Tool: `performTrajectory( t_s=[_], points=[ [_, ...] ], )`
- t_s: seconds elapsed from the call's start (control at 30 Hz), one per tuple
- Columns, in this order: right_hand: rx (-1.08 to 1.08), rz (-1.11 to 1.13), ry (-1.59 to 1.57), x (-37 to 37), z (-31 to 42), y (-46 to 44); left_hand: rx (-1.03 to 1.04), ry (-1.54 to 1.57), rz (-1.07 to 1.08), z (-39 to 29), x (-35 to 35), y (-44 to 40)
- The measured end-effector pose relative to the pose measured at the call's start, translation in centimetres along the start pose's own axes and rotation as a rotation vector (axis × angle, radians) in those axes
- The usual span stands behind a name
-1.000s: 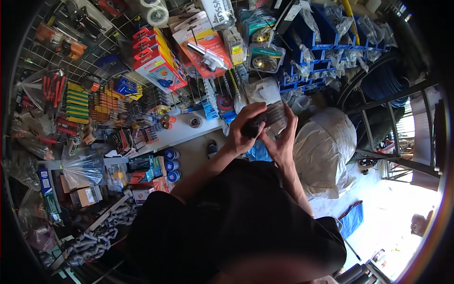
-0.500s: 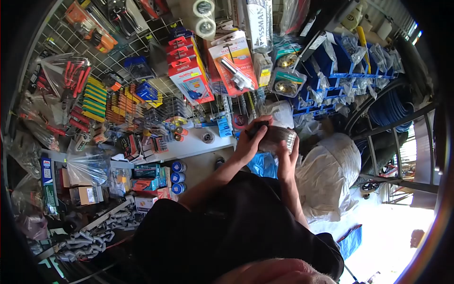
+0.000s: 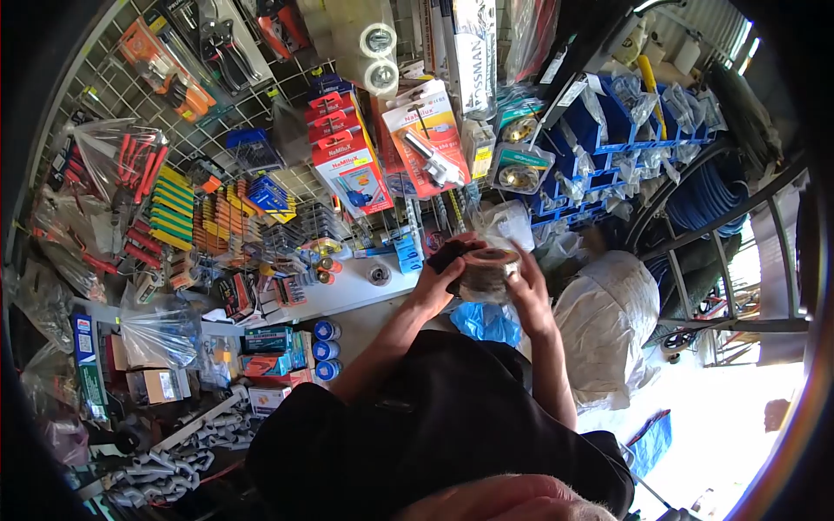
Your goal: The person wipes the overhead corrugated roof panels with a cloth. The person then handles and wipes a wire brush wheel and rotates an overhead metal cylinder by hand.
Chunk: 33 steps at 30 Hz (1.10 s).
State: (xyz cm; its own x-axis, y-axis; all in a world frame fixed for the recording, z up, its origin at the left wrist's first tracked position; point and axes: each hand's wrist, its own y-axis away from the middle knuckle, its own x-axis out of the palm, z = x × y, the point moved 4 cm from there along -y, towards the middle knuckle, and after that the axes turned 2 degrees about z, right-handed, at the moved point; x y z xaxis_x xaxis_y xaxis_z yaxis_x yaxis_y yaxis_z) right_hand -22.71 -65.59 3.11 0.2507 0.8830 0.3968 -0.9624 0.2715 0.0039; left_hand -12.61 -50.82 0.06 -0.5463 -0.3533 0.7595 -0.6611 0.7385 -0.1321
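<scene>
My left hand (image 3: 434, 282) grips a dark object (image 3: 446, 257) that I cannot make out, and its fingers also reach the near side of a round roll. The roll (image 3: 488, 276) looks brownish, with clear wrapping around it and a reddish ring on top. On its other side my right hand (image 3: 532, 297) holds the roll between thumb and fingers; the fingers are a little blurred. Below the roll lies a blue plastic bag (image 3: 486, 322).
Packaged tools hang on a wire grid (image 3: 287, 65) ahead. Blue bins (image 3: 608, 130) with bagged parts stand at upper right. A white shelf (image 3: 352, 286) lies left of my hands, a large pale sack (image 3: 608, 321) to the right. A metal rack (image 3: 734, 325) stands beyond the sack.
The roll has turned so that its ringed end faces up, and both hands sit lower in view. My right hand has shifted to the roll's right side. The view has swung since the first frame.
</scene>
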Motion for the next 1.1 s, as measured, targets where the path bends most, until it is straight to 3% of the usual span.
performTrajectory(
  t_s=[0.03,0.13,0.17,0.2,0.27,0.3,0.33,0.43,0.47,0.53,0.57,0.7,0.73,0.8,0.83,0.93,1.0,1.07,1.1],
  points=[
    [-0.004,0.032,0.143,0.3,-0.8,0.1,0.009,-0.167,-0.022,0.5,-0.5,-0.2],
    [-0.098,-0.225,0.25,1.0,-2.0,0.9,-0.021,-0.338,-0.138,0.2,-0.5,-0.5],
    [-0.171,-0.353,0.591,1.4,-1.2,1.4,-0.031,-0.505,-0.215,1.0,-1.6,-0.3],
    [-0.171,-0.429,0.675,2.0,-1.2,1.4,-0.045,-0.585,-0.187,1.3,-1.4,-0.2],
    [-0.364,-0.484,0.92,1.9,-1.8,1.4,0.006,-0.547,-0.246,2.1,-1.0,0.4],
    [-0.322,-0.42,0.937,2.6,-0.9,1.6,-0.032,-0.506,-0.283,2.6,-1.6,0.7],
    [-0.431,-0.327,0.979,3.0,-0.1,1.7,0.021,-0.431,-0.273,3.0,-2.1,0.9],
    [-0.387,-0.092,0.781,2.4,2.3,2.2,-0.186,0.218,-0.19,2.5,-2.7,1.1],
    [-0.315,-0.137,0.442,2.0,1.7,1.9,-0.194,0.205,-0.177,2.0,-2.3,0.9],
    [-0.117,-0.106,0.18,1.7,-0.3,1.5,-0.21,0.216,-0.115,1.5,-1.3,0.8],
    [0.03,-0.015,0.125,1.2,-1.4,1.3,-0.192,0.091,-0.136,2.1,-2.0,0.2],
    [-0.102,-0.219,0.148,2.1,-2.1,1.9,-0.198,-0.125,-0.297,0.4,0.3,-0.2],
    [-0.146,-0.287,0.255,2.4,-1.7,2.1,-0.192,-0.13,-0.286,0.7,0.2,-0.2],
    [-0.299,-0.416,0.692,3.0,-0.3,2.6,-0.068,-0.465,-0.318,0.3,0.3,-0.1],
    [-0.391,-0.458,0.767,2.8,-0.4,2.5,-0.043,-0.682,-0.281,0.0,0.6,0.3],
    [-0.386,-0.425,0.899,3.3,1.0,2.7,0.081,-0.897,-0.279,-0.4,3.2,1.4],
    [-0.475,-0.252,1.013,4.1,3.5,3.7,0.014,-0.576,-0.323,0.9,1.1,1.1],
    [-0.468,-0.122,0.736,2.4,3.8,3.4,-0.131,0.034,-0.183,-0.2,1.4,0.9],
    [-0.327,-0.168,0.364,2.4,4.0,3.5,-0.17,0.122,-0.137,-0.6,1.7,0.8]
  ],
)
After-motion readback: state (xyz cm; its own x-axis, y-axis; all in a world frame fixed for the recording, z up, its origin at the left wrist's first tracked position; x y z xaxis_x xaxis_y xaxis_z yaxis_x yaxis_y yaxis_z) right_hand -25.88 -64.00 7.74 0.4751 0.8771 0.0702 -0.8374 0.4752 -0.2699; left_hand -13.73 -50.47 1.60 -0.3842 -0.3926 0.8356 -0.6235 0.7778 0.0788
